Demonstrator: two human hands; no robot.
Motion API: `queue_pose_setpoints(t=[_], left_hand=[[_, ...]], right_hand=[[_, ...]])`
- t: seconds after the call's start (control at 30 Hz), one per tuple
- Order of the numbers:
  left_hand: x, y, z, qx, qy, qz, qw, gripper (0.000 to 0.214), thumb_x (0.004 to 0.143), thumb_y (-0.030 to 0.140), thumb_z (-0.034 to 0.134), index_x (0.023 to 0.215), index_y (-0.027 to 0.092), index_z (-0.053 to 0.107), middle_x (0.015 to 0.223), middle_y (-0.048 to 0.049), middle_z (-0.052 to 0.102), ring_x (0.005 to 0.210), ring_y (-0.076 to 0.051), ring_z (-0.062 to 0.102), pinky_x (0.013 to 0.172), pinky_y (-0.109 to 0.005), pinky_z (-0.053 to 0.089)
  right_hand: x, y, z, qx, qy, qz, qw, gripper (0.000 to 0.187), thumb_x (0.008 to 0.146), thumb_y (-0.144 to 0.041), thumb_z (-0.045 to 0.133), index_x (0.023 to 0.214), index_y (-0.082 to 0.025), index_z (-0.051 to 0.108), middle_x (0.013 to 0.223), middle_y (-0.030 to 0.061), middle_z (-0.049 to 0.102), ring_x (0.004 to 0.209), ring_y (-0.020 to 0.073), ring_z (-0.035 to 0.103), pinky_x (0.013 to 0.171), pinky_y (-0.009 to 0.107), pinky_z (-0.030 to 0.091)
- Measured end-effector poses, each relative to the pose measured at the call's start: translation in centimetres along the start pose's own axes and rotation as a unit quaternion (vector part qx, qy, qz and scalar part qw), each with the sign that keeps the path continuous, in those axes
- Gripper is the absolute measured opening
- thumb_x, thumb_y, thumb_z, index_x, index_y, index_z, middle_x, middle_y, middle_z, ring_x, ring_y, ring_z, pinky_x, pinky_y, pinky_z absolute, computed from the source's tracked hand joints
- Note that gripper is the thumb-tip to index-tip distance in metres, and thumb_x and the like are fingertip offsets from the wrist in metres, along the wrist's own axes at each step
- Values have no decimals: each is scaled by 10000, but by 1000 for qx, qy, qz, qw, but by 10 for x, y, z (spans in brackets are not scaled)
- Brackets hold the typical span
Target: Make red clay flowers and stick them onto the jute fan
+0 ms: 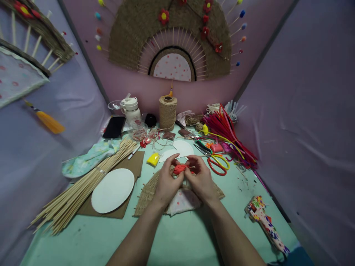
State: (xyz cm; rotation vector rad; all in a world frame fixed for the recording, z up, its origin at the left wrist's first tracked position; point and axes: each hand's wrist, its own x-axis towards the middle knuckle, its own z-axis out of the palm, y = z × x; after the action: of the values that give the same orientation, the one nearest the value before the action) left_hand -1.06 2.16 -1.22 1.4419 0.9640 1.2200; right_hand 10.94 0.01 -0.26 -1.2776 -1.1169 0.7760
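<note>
My left hand and my right hand meet at the middle of the table, with fingertips closed on a soft red lump of modelling clay. Fingers cover part of the lump. Below them lies a half-round fan of woven twine with sticks poking from its edge. A white cloth piece with pink dots forms its lower middle. Just behind the hands is a white paper disc. A small yellow packet rests left of my fingers, and red-and-yellow scissors lie to their right.
Thin wooden sticks and a white oval board lie on cardboard at left. At the back stand a twine spool and a white bottle. Red pipe cleaners and a patterned glue gun are at right.
</note>
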Motion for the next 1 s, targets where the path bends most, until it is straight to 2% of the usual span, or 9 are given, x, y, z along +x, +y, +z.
queue_pose_setpoints(t=[0.1, 0.23, 0.27, 0.33, 0.5, 0.57, 0.73, 0.9, 1.0], left_hand=[[0, -3, 1, 17, 8, 6, 1000, 503, 754, 109, 596, 1237, 239, 534, 1075, -43, 563, 999, -148, 559, 841, -252, 503], [5, -7, -7, 47, 63, -3, 997, 429, 759, 132, 601, 1180, 214, 581, 1075, -56, 565, 995, -156, 560, 836, -263, 498], [8, -7, -11, 62, 74, -7, 995, 404, 761, 134, 597, 1158, 208, 602, 1077, -59, 570, 1002, -161, 562, 847, -274, 495], [17, -4, -22, 103, 81, -9, 991, 341, 768, 156, 609, 1104, 200, 647, 1070, -63, 592, 1018, -174, 570, 892, -302, 479], [56, 5, -38, 261, 71, 44, 962, 273, 803, 286, 663, 1061, 199, 689, 1066, -64, 591, 1039, -197, 575, 945, -337, 464], [72, 0, -34, 385, 2, 36, 922, 309, 802, 288, 672, 1094, 188, 674, 1093, -81, 566, 1044, -208, 566, 917, -331, 474], [92, -24, -18, 451, -58, 23, 890, 269, 733, 150, 701, 998, 185, 682, 1011, -101, 617, 1061, -283, 538, 956, -424, 416], [91, -31, -18, 448, -81, 7, 890, 64, 736, 172, 701, 796, 155, 685, 942, -134, 654, 1039, -303, 567, 958, -437, 407], [89, -23, -20, 411, -71, 7, 909, 134, 766, 231, 692, 878, 158, 707, 1022, -145, 673, 1111, -303, 565, 1016, -437, 381]], right_hand=[[5, 0, -4, 125, 11, 95, 988, 320, 650, -133, 665, 947, -228, 594, 776, -41, 618, 666, 105, 581, 625, 222, 498], [18, 1, -20, 367, -22, 282, 886, 322, 574, -109, 710, 858, -208, 596, 694, -51, 576, 597, 77, 548, 522, 169, 463], [21, 0, -24, 399, -19, 300, 866, 331, 566, -93, 716, 856, -206, 602, 693, -48, 573, 608, 75, 554, 520, 158, 464], [25, -1, -31, 432, 0, 298, 851, 337, 568, -71, 719, 859, -211, 619, 713, -39, 584, 639, 74, 567, 531, 144, 474], [29, -3, -41, 445, 43, 253, 858, 237, 601, -91, 736, 789, -201, 644, 706, -40, 577, 639, 63, 554, 503, 127, 453], [30, -4, -43, 451, 49, 247, 856, 229, 596, -103, 759, 776, -195, 650, 698, -48, 568, 620, 55, 542, 484, 126, 434], [31, -1, -43, 439, 43, 225, 869, 276, 571, -166, 833, 783, -196, 660, 695, -51, 582, 598, 49, 527, 466, 132, 409], [30, 3, -40, 390, 41, 196, 899, 323, 559, -315, 894, 773, -203, 679, 684, -38, 591, 605, 58, 528, 492, 149, 432], [29, 4, -38, 383, 50, 196, 901, 364, 535, -364, 906, 776, -189, 697, 680, -32, 598, 602, 57, 525, 505, 154, 438]])
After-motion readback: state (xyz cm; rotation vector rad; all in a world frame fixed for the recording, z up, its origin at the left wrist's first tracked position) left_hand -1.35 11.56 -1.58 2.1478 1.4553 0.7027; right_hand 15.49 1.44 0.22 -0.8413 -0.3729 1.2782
